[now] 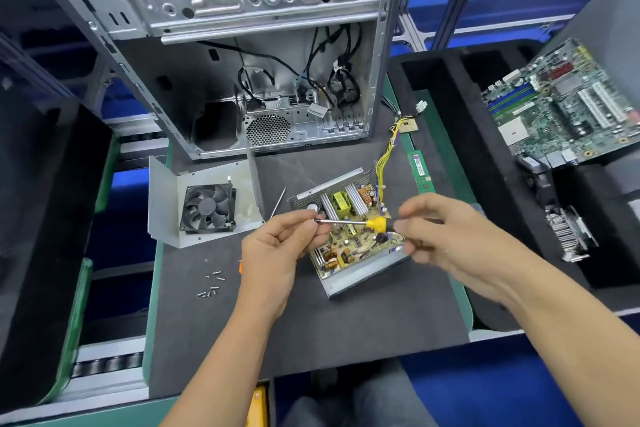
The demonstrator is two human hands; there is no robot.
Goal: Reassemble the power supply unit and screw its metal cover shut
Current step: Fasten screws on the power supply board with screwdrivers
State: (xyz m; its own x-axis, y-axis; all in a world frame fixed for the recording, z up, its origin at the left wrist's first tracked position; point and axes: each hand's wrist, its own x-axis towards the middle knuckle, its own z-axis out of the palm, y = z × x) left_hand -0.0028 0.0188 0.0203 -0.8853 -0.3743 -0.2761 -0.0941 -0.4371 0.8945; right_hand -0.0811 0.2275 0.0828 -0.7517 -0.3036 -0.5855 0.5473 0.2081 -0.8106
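Both hands hold a screwdriver (349,221) level above the open power supply (349,239) on the desk (311,329): left hand (277,250) pinches its tip, right hand (446,236) grips the handle.

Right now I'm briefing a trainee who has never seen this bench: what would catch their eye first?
Centre of the mat, two hands meet over the open power supply unit: the left hand pinches the tip of a yellow-handled screwdriver, the right hand holds its handle. Left of it lies the metal cover with its black fan. Behind stands the stripped computer case; loose screws lie near the left wrist.
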